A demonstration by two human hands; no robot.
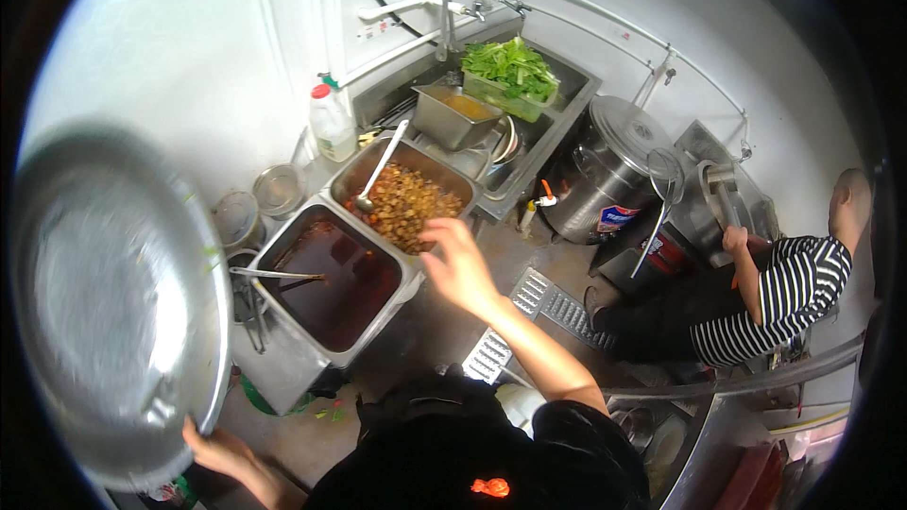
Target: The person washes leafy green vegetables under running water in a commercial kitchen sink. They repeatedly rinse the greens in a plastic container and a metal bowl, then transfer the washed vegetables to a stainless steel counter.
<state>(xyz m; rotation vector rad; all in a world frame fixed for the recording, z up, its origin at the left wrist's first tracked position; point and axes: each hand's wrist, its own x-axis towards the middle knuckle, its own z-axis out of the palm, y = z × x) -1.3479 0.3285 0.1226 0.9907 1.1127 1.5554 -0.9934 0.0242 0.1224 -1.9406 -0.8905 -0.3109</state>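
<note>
A large round metal basin, tilted on its side, fills the far left; my left hand grips its lower rim. Bits of green leaf cling inside the basin. My right hand hovers with spread fingers over the near right edge of a steel pan of diced brown food. Whether the fingertips touch that pan is unclear. A metal spoon with a pale handle rests in the diced food. Beside it, a second steel pan holds dark red liquid, with a long-handled utensil lying across its left rim.
Behind the pans is a steel sink with a basket of leafy greens and a pan of yellowish liquid. A red-capped plastic jug stands by the wall. At right, a person in stripes works near a lidded steel drum.
</note>
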